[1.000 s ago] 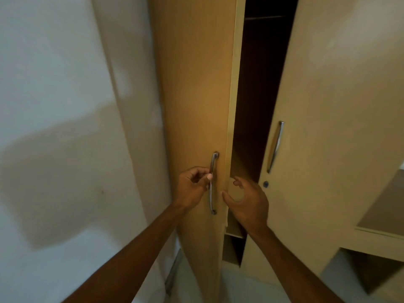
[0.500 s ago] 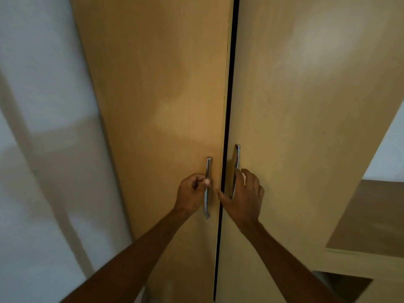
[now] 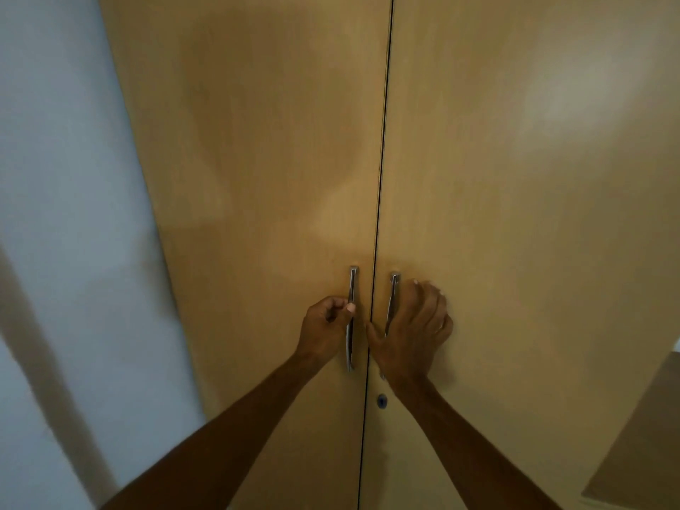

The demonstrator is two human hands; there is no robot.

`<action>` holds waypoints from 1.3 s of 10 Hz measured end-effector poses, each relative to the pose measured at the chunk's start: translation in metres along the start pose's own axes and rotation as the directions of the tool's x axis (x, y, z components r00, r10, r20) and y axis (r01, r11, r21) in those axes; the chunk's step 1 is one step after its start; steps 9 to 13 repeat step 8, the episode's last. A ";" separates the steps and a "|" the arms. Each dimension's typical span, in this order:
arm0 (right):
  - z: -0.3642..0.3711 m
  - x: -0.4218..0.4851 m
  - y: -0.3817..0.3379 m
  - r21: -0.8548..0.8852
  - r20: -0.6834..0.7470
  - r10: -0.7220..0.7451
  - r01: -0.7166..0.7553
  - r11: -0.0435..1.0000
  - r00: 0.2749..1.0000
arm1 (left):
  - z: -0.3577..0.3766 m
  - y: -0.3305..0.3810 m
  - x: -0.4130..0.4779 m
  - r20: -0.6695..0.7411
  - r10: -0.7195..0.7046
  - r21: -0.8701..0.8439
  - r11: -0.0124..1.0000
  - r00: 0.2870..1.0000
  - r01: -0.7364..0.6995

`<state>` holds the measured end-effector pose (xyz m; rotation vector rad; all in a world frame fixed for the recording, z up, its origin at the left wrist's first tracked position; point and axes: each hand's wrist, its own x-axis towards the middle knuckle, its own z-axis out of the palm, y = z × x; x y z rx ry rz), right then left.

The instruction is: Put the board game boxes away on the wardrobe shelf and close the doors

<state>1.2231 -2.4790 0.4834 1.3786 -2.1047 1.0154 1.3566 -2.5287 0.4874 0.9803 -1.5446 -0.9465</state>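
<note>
Two tall light-wood wardrobe doors fill the head view, the left door (image 3: 257,178) and the right door (image 3: 515,215), meeting at a thin dark seam down the middle. My left hand (image 3: 325,327) is curled around the left metal handle (image 3: 351,325). My right hand (image 3: 414,331) wraps over the right metal handle (image 3: 393,292), fingers against the door face. No board game boxes are visible; the wardrobe's inside is hidden behind the doors.
A small round keyhole (image 3: 382,401) sits on the right door below my right hand. A pale wall (image 3: 66,215) runs along the left. A wooden surface (image 3: 647,436) juts in at the lower right.
The doors swung from wide apart to flush together, hiding the dark interior. My right hand moved onto the right handle. My left hand stayed on the left handle.
</note>
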 end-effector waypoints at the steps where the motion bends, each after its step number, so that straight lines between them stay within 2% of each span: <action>1: 0.005 0.000 0.001 0.002 0.002 -0.008 0.008 1.000 1.000 | 0.001 0.000 0.003 -0.015 -0.010 0.008 1.000 1.000 0.011; 2: 0.004 -0.002 0.007 -0.005 0.002 -0.048 0.048 0.999 0.999 | -0.002 0.001 -0.002 -0.002 -0.025 0.043 0.999 1.000 0.025; 3: -0.003 -0.007 0.014 0.030 0.035 -0.098 0.097 0.995 0.995 | -0.010 0.002 -0.016 0.003 0.013 0.149 0.989 1.000 -0.013; 5: -0.021 -0.026 0.028 0.225 0.210 -0.185 0.136 0.965 0.960 | -0.042 0.005 -0.072 -0.152 0.079 0.424 0.906 0.985 -0.007; 6: -0.037 -0.047 0.033 0.298 0.316 -0.313 0.219 0.929 0.896 | -0.061 0.018 -0.122 -0.216 0.135 0.582 0.813 0.967 0.017; 7: -0.055 -0.072 0.032 0.394 0.362 -0.431 0.283 0.874 0.826 | -0.075 0.040 -0.177 -0.237 0.207 0.737 0.675 0.949 0.037; 8: -0.078 -0.094 0.030 0.491 0.372 -0.560 0.356 0.795 0.740 | -0.083 0.063 -0.238 -0.316 0.195 0.822 0.545 0.928 0.166; 13: -0.078 -0.094 0.030 0.491 0.372 -0.560 0.356 0.795 0.740 | -0.083 0.063 -0.238 -0.316 0.195 0.822 0.545 0.928 0.166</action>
